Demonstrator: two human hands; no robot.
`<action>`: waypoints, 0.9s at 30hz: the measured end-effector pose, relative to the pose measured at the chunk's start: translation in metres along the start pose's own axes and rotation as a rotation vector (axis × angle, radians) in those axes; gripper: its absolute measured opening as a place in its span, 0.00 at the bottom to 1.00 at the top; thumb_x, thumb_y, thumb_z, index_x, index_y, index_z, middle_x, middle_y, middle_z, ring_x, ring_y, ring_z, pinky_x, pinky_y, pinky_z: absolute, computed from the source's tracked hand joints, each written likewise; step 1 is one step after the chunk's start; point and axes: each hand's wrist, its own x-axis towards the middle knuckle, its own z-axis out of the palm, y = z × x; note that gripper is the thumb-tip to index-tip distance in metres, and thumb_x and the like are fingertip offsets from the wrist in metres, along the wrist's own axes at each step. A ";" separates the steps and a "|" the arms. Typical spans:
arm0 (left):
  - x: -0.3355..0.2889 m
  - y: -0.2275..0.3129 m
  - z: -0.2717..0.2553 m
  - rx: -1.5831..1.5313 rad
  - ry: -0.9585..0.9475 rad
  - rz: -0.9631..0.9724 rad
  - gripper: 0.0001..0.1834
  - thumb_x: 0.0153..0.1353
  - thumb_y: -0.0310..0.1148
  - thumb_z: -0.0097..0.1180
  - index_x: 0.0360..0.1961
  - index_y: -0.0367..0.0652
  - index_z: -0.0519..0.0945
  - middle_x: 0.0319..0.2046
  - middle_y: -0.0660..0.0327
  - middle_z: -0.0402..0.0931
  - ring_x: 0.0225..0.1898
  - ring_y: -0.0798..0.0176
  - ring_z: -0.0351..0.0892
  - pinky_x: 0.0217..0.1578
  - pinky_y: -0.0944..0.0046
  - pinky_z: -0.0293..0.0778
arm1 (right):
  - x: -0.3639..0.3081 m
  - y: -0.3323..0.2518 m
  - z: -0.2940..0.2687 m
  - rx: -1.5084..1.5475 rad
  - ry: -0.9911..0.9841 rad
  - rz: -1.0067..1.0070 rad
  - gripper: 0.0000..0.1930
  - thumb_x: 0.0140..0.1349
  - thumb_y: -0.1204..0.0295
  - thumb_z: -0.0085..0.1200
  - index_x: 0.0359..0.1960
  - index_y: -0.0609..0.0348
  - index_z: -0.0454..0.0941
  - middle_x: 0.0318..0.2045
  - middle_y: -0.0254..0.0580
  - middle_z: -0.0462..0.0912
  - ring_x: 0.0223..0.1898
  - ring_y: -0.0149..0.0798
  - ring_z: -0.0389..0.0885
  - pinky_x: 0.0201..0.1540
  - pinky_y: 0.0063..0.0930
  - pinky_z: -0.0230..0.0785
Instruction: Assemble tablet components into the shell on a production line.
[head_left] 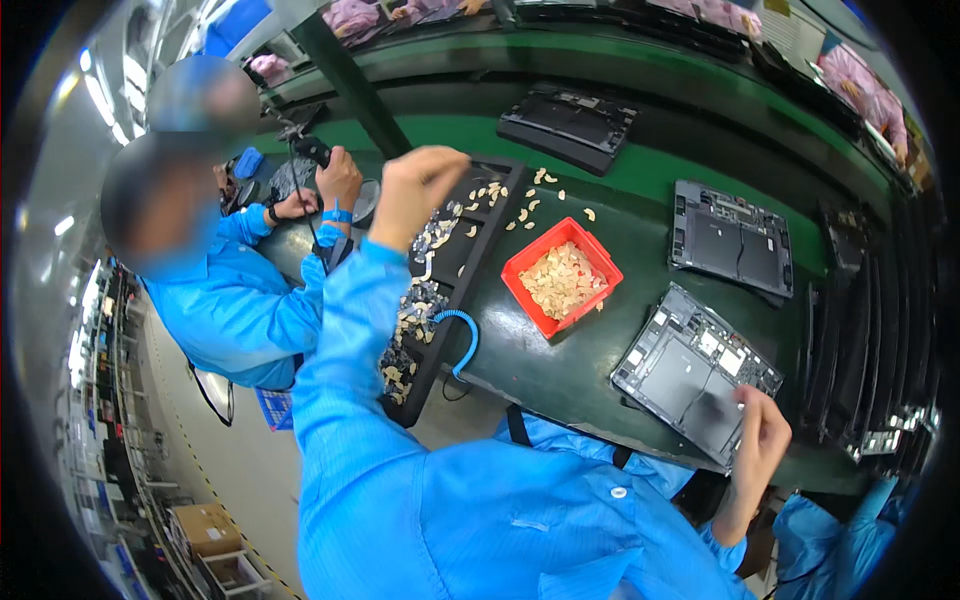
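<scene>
My left hand [418, 192] is raised over the black compartment tray [486, 232], its fingers drawn together in a pinch; anything between them is too blurred to make out. Beneath it the tray holds small cream-coloured curved pieces [420, 312] and dark scraps. At the right, my right hand [765, 432] is closed over the right edge of an opened laptop base [672, 372], fingertips near its surface; what they pinch, if anything, cannot be seen. The base lies tilted, with battery and circuit board exposed. Between my hands stands a red bin [539, 314] full of the same cream pieces.
Two more opened laptop bases [730, 240] [568, 125] lie farther back on the green bench. Dark panels [860, 350] stand in a row at right. Loose cream pieces lie behind the bin. A blue coiled cord [470, 340] hangs by the tray. A co-worker [235, 310] works at left.
</scene>
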 end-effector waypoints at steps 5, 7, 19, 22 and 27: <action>-0.049 0.165 0.042 -0.188 -0.001 0.218 0.12 0.50 0.19 0.70 0.38 0.35 0.88 0.38 0.51 0.87 0.42 0.54 0.88 0.43 0.60 0.83 | 0.039 -0.068 0.095 0.557 -0.361 0.049 0.19 0.77 0.65 0.48 0.51 0.71 0.83 0.46 0.50 0.88 0.42 0.34 0.86 0.41 0.25 0.78; -0.067 0.201 0.061 -0.321 -0.012 0.188 0.12 0.49 0.20 0.71 0.38 0.34 0.87 0.40 0.52 0.86 0.43 0.52 0.87 0.44 0.58 0.84 | 0.047 -0.079 0.102 0.801 -0.404 0.192 0.17 0.76 0.67 0.51 0.50 0.71 0.84 0.46 0.49 0.88 0.42 0.32 0.86 0.41 0.24 0.79; -0.081 0.244 0.108 -0.852 -0.174 -0.414 0.16 0.62 0.22 0.65 0.51 0.36 0.85 0.48 0.52 0.84 0.49 0.56 0.84 0.52 0.61 0.78 | 0.032 -0.035 0.077 0.891 -0.499 0.167 0.12 0.75 0.68 0.51 0.42 0.66 0.79 0.30 0.35 0.80 0.31 0.26 0.77 0.36 0.22 0.71; -0.079 0.237 0.112 -1.427 -0.453 -0.571 0.20 0.71 0.22 0.53 0.63 0.28 0.74 0.51 0.50 0.82 0.49 0.62 0.83 0.53 0.63 0.78 | 0.032 -0.039 0.067 1.206 -0.934 0.384 0.20 0.79 0.58 0.41 0.32 0.60 0.69 0.25 0.35 0.69 0.29 0.34 0.71 0.35 0.30 0.67; -0.088 0.234 0.112 -1.167 -0.253 -0.696 0.14 0.61 0.16 0.64 0.48 0.25 0.82 0.37 0.50 0.87 0.39 0.62 0.87 0.44 0.66 0.83 | 0.022 -0.058 0.071 0.602 -0.565 0.157 0.14 0.76 0.62 0.51 0.43 0.62 0.77 0.29 0.36 0.79 0.28 0.30 0.77 0.30 0.25 0.71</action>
